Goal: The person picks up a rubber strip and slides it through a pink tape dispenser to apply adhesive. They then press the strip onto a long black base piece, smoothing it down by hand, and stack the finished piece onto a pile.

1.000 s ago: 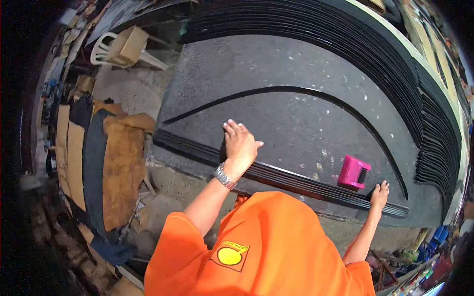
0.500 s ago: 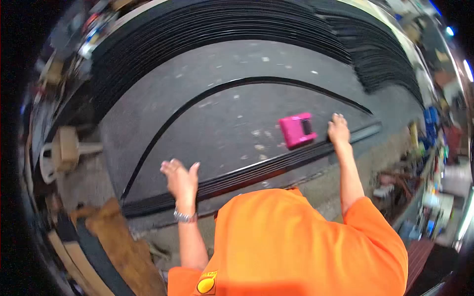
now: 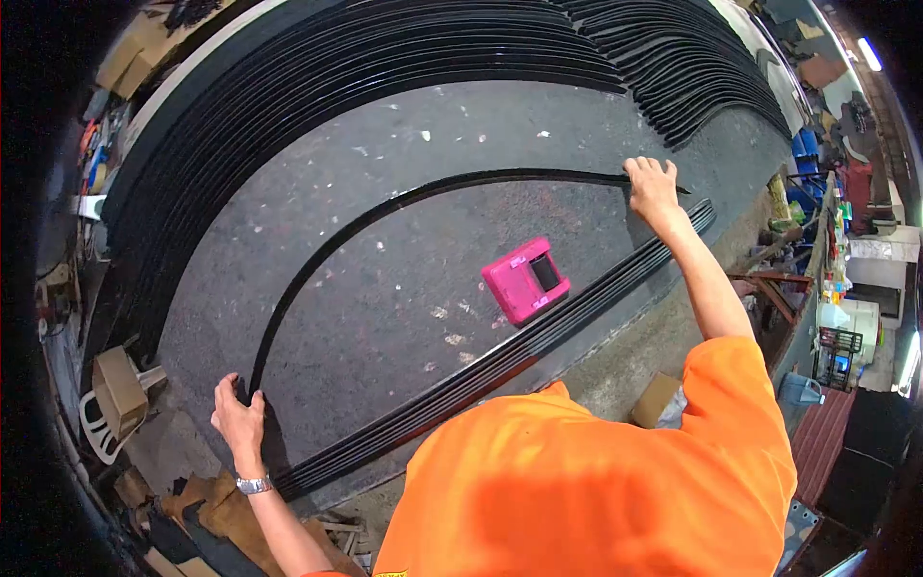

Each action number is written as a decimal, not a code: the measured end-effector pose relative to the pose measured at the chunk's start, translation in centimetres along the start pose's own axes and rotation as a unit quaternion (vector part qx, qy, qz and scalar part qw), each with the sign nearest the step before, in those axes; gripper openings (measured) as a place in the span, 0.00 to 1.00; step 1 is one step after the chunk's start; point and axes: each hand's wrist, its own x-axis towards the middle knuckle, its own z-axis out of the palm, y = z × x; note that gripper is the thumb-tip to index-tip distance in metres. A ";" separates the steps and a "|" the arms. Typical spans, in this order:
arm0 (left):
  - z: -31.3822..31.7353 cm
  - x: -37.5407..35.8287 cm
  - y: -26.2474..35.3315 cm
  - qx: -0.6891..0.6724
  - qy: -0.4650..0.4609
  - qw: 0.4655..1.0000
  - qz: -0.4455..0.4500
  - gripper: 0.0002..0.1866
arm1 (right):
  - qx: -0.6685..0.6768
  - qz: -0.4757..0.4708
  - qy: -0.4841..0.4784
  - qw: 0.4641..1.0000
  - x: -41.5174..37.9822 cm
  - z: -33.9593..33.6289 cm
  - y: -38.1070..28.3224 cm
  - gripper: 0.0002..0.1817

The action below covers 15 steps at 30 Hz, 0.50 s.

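Observation:
A long, thin black strip (image 3: pixel 394 204) bows in an arc above the dark grey table (image 3: pixel 365 317). At its left end, my left hand (image 3: pixel 238 418), with a metal watch on the wrist, has its thumb and fingers closed on the strip. My right hand (image 3: pixel 656 190) pinches the same strip close to its other end, a short tip showing past the fingers. Shadows under both hands suggest the ends are off the surface. Nearer my body, several straight black strips (image 3: pixel 490 370) lie side by side along the table edge. A pink case (image 3: pixel 526 281) with a dark panel rests beside them.
Many black strips (image 3: pixel 317 91) are laid in curved rows across the far side, with a wavy bunch (image 3: pixel 707 72) at the right. A cardboard box (image 3: pixel 119 392) sits on a white chair at the left. Cluttered shelves (image 3: pixel 846 288) line the right.
Both hands, spread and apart from the arched strip before, now hold its ends. The left hand moved left and down, the right hand up. The camera view has also shifted.

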 end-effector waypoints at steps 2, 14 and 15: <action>0.2 0.7 0.6 0.007 -0.034 0.999 0.001 0.22 | -0.014 -0.002 -0.037 0.999 1.1 0.5 0.1 0.24; -2.8 7.7 -0.6 0.077 0.022 0.994 0.074 0.09 | 0.057 -0.026 -0.036 0.997 7.8 -0.1 -0.5 0.11; -3.0 8.7 -0.9 0.073 0.029 0.994 0.078 0.08 | 0.059 -0.025 -0.037 0.997 8.6 -0.1 -0.7 0.11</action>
